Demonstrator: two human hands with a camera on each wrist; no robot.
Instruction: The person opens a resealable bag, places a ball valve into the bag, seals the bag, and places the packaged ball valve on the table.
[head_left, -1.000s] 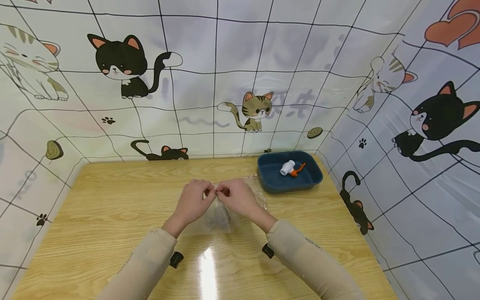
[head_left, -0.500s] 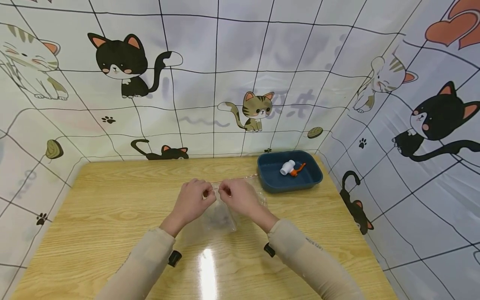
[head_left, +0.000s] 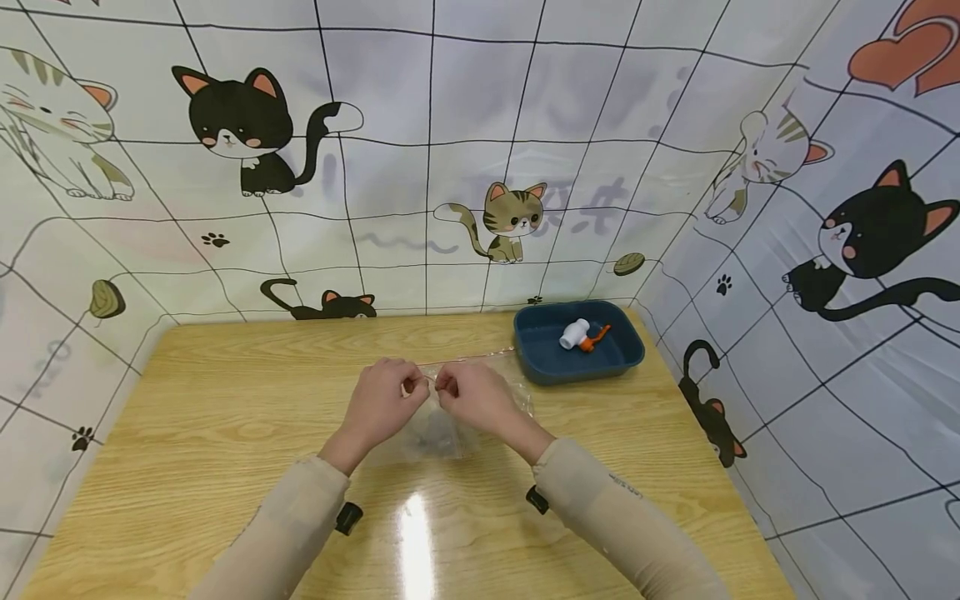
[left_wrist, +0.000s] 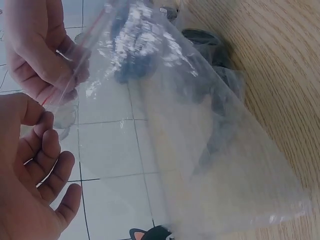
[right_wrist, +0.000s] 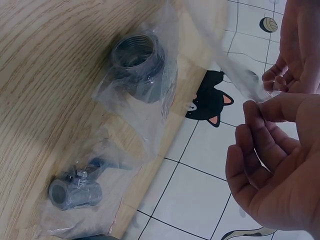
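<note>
Both hands pinch the top edge of a clear plastic zip bag [left_wrist: 175,105], which has a red line along its mouth. My left hand [head_left: 381,400] and right hand [head_left: 476,396] are close together at the middle of the table. In the left wrist view the bag hangs below the fingertips, with dark fittings showing through it. Beyond, in the right wrist view, a grey threaded pipe fitting [right_wrist: 140,65] lies in clear plastic. Beside it is a bagged grey ball valve [right_wrist: 75,194] with a blue handle.
At the back right of the wooden table [head_left: 225,417] stands a dark blue tray [head_left: 581,377]. A white valve [head_left: 574,334] with an orange handle lies in it. A cat-print cloth [head_left: 390,183] rises behind the table and along its sides.
The hands have drawn slightly apart along the bag's edge, still pinching it. The lower part of the bag has shifted a little. The tray and valve stay put.
</note>
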